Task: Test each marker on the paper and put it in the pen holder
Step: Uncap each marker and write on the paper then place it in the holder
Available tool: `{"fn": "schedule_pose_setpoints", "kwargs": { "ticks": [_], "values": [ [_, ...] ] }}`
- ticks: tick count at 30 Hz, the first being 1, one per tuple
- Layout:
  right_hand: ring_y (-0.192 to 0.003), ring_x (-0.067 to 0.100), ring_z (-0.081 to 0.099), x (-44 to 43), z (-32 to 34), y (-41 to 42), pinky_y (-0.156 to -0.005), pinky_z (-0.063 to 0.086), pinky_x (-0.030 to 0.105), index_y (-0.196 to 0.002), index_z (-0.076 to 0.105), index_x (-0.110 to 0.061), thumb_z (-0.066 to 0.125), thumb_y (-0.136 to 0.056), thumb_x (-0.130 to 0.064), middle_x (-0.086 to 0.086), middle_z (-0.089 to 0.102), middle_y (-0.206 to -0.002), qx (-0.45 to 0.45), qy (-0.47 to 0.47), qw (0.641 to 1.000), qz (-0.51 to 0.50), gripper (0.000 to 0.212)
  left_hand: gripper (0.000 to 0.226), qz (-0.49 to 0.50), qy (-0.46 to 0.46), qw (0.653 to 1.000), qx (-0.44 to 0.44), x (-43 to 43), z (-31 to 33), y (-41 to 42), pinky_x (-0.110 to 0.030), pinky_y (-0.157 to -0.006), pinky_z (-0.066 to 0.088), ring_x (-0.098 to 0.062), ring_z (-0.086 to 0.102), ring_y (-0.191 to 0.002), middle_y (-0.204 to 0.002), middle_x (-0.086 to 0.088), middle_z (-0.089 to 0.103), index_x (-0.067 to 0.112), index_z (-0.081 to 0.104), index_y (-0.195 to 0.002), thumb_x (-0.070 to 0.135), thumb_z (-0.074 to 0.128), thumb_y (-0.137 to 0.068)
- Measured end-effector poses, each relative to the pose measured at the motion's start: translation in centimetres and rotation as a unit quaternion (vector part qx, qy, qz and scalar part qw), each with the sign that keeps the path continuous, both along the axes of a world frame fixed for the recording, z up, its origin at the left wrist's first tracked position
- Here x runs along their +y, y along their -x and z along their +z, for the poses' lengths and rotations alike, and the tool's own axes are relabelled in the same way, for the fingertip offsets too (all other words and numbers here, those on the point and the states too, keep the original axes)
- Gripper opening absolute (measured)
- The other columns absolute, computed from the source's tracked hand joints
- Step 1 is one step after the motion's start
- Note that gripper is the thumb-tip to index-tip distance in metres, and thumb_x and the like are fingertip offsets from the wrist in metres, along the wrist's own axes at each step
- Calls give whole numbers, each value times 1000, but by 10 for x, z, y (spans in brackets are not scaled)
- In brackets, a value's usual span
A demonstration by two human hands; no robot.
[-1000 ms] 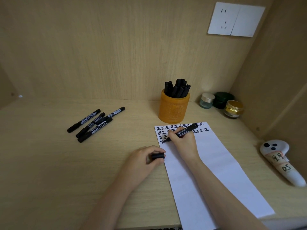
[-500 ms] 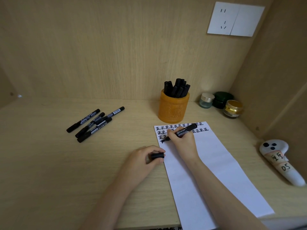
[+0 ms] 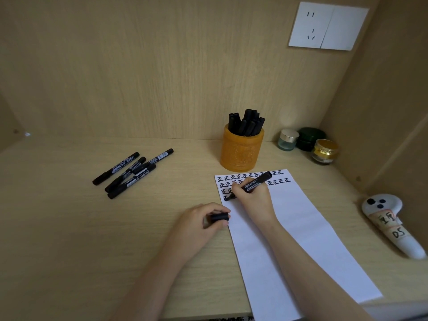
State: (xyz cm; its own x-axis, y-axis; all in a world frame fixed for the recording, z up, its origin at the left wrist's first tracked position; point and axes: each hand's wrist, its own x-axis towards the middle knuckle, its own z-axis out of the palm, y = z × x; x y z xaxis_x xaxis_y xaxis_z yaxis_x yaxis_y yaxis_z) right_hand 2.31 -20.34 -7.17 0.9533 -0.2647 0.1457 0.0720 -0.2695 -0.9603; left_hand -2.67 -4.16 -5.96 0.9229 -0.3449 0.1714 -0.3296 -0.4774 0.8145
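The right hand (image 3: 253,199) pinches the seemingly light, stiff marker (image 3: 257,183) low on its barrel; the left hand (image 3: 196,224), at seven o'clock, grips its cap (image 3: 220,217).

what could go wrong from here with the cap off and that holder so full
1. The right hand writes with the marker across rows of ink on the paper. If the ink is wet, the hand may smear it.
2. The pen holder is packed with markers, so one more might jam or stand loose.
3. The left hand only pinches the cap. If dropped, it could roll off.
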Motion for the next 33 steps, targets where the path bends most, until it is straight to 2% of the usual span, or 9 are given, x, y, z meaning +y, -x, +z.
{"fn": "schedule_pose_setpoints", "kwargs": {
  "ticks": [4, 12, 19, 25, 27, 28, 30, 33],
  "values": [
    [-59, 12, 44, -1, -1, 0, -52, 34, 21, -70, 52, 15, 65, -83, -11, 8, 51, -61, -6, -9, 1000, -2, 32, 22, 1, 3, 1000, 0, 0, 0, 0, -2, -61, 34, 23, 44, -58, -100, 12, 68, 21, 68, -105, 16, 67, -84],
    [-57, 9, 47, 1, 0, 1, -54, 36, 19, -71, 57, 12, 66, -85, -11, 6, 55, -61, -6, 7, 1000, 14, 28, 21, 1, 7, 1000, 2, 0, -2, -1, -2, -61, 34, 22, 44, -59, -100, 12, 68, 20, 69, -104, 15, 68, -84],
    [-50, 6, 36, 0, 1, -1, -48, 30, 20, -60, 48, -7, 61, -82, -7, 1, 44, -54, 2, 12, 1000, -27, 26, 20, -1, 8, 1000, -3, 0, -4, -3, -3, -61, 33, 22, 44, -60, -100, 13, 68, 22, 69, -103, 16, 68, -83],
    [-48, 5, 36, -1, 0, -1, -48, 31, 19, -58, 45, -8, 60, -82, -5, -4, 44, -51, -2, 8, 999, -31, 28, 20, -1, 13, 1000, -2, 0, -7, -4, -3, -62, 34, 21, 46, -62, -99, 15, 69, 23, 69, -102, 16, 69, -83],
    [-50, 5, 41, -2, 0, 0, -49, 34, 17, -60, 50, -1, 61, -83, -5, -2, 49, -54, -9, -2, 999, -34, 26, 21, 0, 16, 1000, 1, 0, -8, -5, -3, -62, 34, 19, 48, -65, -100, 15, 69, 25, 69, -102, 17, 69, -83],
    [-52, 5, 44, -2, 1, 0, -51, 36, 15, -62, 53, 2, 62, -84, -7, -1, 52, -56, -15, -12, 999, -37, 25, 21, 0, 17, 1000, 2, 0, -8, -5, -3, -62, 34, 19, 49, -67, -100, 16, 69, 25, 69, -102, 17, 69, -83],
    [-53, 1, 50, -3, 3, 2, -54, 38, 13, -63, 58, -3, 65, -87, -12, -6, 57, -57, -26, -46, 998, -39, 26, 20, 2, 27, 1000, 4, 0, -6, -4, -3, -61, 34, 20, 48, -63, -96, 17, 68, 23, 69, -102, 16, 68, -83],
    [-48, 6, 41, -6, 9, 5, -50, 34, 17, -58, 44, -14, 68, -88, -31, -8, 43, -49, -23, -106, 994, -30, 42, 21, 20, 72, 997, 7, 1, -5, -3, -4, -60, 36, 18, 49, -59, -88, 21, 65, 22, 70, -99, 11, 69, -81]
  ]
}}
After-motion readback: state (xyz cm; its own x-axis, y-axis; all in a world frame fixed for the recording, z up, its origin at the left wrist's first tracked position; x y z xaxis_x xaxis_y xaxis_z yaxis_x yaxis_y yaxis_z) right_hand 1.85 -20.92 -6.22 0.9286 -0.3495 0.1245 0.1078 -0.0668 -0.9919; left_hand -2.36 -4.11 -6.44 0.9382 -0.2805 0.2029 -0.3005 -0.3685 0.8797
